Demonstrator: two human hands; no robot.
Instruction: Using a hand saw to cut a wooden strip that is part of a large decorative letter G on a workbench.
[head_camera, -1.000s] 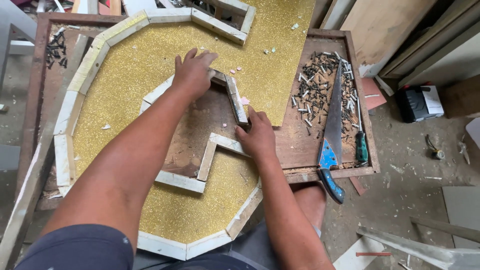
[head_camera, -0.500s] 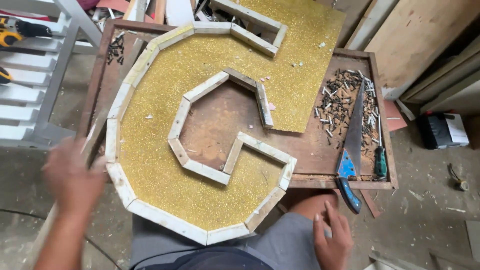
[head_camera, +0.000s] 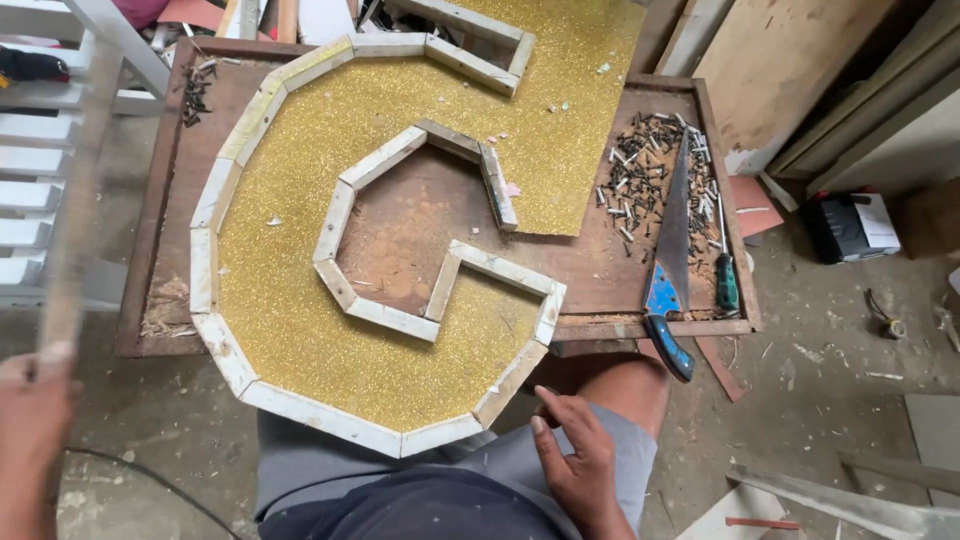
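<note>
- Sawdust-strewn workshop floor surrounds a low wooden worktop (head_camera: 160, 250).
- Far left, the blurred left hand (head_camera: 35, 420) has its fingers clamped on a long pale strip (head_camera: 75, 200), held upright beside the worktop.
- Centre, a gold glitter letter framed in white wood (head_camera: 300, 340) lies flat on the worktop.
- Below it, the right hand (head_camera: 575, 450) rests on the person's lap, fingers loosely apart, holding nothing.
- Right, a blue-handled saw (head_camera: 668, 260) lies beside scattered nails (head_camera: 640, 180).

The glittery gold sheet (head_camera: 300, 330) fills a letter-shaped frame (head_camera: 330, 418) of pale, whitewashed wooden strips, lying on a dull reddish-brown bench (head_camera: 400, 240). At the right lies a saw (head_camera: 668, 270) with a grey blade and a blue-and-black handle, beside a green-handled screwdriver (head_camera: 727, 280) and a scatter of dark grey nails (head_camera: 640, 180). Near the viewer, the shorts (head_camera: 400, 480) are grey.
</note>
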